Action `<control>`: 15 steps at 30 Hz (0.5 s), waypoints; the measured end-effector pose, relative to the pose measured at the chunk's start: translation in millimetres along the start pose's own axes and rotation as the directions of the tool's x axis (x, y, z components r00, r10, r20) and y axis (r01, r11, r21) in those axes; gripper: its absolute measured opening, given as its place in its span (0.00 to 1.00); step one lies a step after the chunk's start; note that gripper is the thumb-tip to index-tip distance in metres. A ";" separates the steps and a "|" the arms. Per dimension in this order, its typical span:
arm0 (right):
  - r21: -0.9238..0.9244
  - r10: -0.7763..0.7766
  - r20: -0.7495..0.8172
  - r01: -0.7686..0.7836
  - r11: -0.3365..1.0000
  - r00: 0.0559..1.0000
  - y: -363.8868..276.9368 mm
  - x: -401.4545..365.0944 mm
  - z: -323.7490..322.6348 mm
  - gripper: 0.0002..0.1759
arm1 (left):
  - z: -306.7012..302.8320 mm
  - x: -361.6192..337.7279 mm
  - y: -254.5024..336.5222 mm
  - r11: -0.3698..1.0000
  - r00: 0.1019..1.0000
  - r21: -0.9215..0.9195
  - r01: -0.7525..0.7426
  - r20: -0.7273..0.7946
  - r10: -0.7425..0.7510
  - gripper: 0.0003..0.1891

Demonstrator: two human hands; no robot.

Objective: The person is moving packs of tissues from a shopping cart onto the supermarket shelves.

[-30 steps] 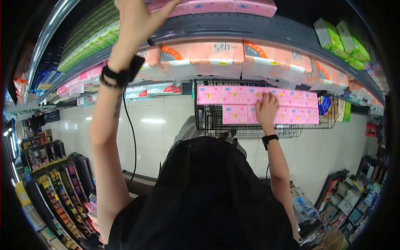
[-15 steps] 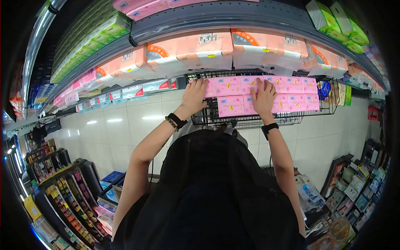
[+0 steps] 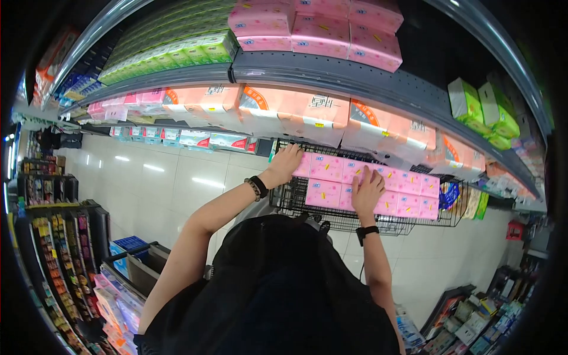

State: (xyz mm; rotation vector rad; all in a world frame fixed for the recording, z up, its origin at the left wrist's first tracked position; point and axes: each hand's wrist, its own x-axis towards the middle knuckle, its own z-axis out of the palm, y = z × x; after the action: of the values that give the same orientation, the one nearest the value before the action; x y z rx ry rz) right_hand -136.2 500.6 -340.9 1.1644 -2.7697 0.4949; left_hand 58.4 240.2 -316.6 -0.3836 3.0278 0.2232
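Pink tissue packs (image 3: 324,193) lie in two rows on top of a black wire cart (image 3: 287,198). At the left end of the back row, my left hand (image 3: 286,164) has its fingers bent over the end pack (image 3: 305,165). My right hand (image 3: 368,190) lies across the middle of the rows, its fingers spread and touching the packs. What its palm covers is hidden. Dark bands circle both wrists.
Beyond the cart, a shelf (image 3: 337,71) holds pink packs (image 3: 319,35), green packs (image 3: 177,53) and, beneath, large peach bundles (image 3: 319,115). A blue round package (image 3: 449,195) sits at the cart's right end. Stocked racks (image 3: 53,260) stand behind left.
My view has tilted up, so the upper shelf's pink packs show more and the cart sits lower. Both hands stay on the packs in nearly the same places.
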 end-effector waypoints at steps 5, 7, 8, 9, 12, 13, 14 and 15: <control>0.005 -0.019 -0.012 0.019 1.000 1.000 1.3 2.1 -0.2 0.32 | -10.7 0.1 -1.0 0.999 0.999 -0.047 0.002 -0.050 -0.005 0.37; 0.010 -0.022 -0.011 0.022 1.000 1.000 0.6 0.1 1.0 0.32 | -29.4 -1.2 0.5 0.998 0.999 -0.056 0.025 -0.026 -0.027 0.39; 0.006 -0.032 -0.018 0.032 0.999 0.999 3.3 2.7 3.5 0.32 | -42.2 0.6 2.0 0.997 0.999 -0.063 0.037 0.000 -0.038 0.40; 0.013 -0.033 -0.018 0.033 0.999 0.999 6.8 3.4 6.7 0.32 | -53.0 0.9 4.2 0.997 0.999 -0.066 0.040 -0.008 -0.041 0.40; 0.064 0.032 0.074 -0.037 0.997 0.997 5.0 5.1 0.3 0.36 | -90.0 -6.8 13.1 0.978 0.994 -0.187 0.096 -0.034 -0.104 0.47; 0.102 0.096 0.166 -0.114 0.988 0.981 -4.0 9.4 -11.1 0.39 | -104.7 -13.8 18.2 0.966 0.995 -0.248 0.076 -0.036 -0.088 0.47; 0.100 0.090 0.165 -0.107 0.989 0.982 -13.0 15.2 -23.4 0.39 | -114.5 -19.6 22.6 0.950 0.997 -0.307 0.057 -0.040 -0.073 0.47; 0.332 -0.078 0.167 0.019 0.943 0.983 -34.5 27.4 -55.5 0.43 | -118.4 -20.5 28.3 0.948 0.996 -0.314 0.058 -0.048 -0.077 0.47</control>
State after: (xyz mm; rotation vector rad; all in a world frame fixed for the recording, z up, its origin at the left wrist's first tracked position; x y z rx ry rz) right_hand -133.0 477.9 -273.9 1.4043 -2.8743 0.9220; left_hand 63.7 254.0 -194.0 -0.5240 3.0301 0.7031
